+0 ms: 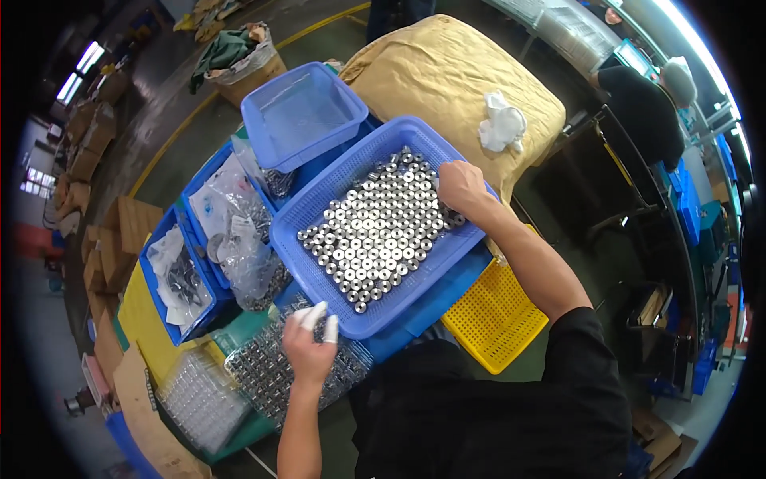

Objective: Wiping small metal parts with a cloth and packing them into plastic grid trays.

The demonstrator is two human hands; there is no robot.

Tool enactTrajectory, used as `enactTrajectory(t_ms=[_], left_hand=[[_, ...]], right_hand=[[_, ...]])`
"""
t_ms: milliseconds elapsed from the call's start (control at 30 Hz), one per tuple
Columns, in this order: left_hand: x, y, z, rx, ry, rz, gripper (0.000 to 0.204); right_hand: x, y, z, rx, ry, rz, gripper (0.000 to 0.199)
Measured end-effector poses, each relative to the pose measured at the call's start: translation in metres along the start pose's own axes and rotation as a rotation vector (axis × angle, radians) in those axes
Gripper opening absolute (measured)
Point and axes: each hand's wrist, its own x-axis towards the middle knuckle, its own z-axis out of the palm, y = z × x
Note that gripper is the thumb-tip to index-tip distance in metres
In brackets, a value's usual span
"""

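In my head view the blue basket [411,291] sits in the middle of the frame, and the shiny round metal pieces [383,223] lie inside it, side by side in a big patch; my right hand [464,190] is at the right side of the patch, by the basket's rim, with its fingers curled in; I cannot tell if it is holding a piece; my left hand [309,347] is at the lower middle left, near the basket's bottom corner, with white covers [313,314] on some fingers; its thumb and fingers are a little apart, over a tray of small metal parts [267,371]; a clear tray [203,403] is at the lower left; a light blue bin [303,112] is just above the basket; a yellow basket [499,315] is at the lower right of it; a white crumpled cloth [503,121] lies on a big tan bundle [447,72] at the upper right; another person [646,116] in black is at the far upper right.
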Motion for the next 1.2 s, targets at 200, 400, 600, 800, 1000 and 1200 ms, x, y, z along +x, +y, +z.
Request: enactTrajectory(t_ms=[200,400,600,800,1000,1200], left_hand=[[0.034,0.016,0.023,0.008,-0.029,0.050,0.027],[0.070,-0.001,0.032,0.286,-0.067,-0.050,0.024],[0.065,0.032,0.022,0.457,-0.618,-0.039,0.019],[0.057,0.048,0.041,0.523,-0.707,-0.132,0.026],[0.050,0.038,0.058,0.580,-0.666,-0.178,0.019],[0.041,0.034,0.063,0.531,-0.616,-0.175,0.016]], right_hand=[[0.014,-0.014,0.017,-0.004,-0.146,0.002,0.022],[0.015,-0.004,0.027,0.143,-0.056,0.093,0.020],[0.024,-0.003,0.021,0.223,-0.018,0.155,0.021],[0.026,-0.011,0.014,0.174,-0.016,0.109,0.020],[0.006,-0.006,-0.014,0.149,0.025,0.085,0.027],[-0.045,-0.009,-0.041,0.728,-0.203,0.171,0.023]])
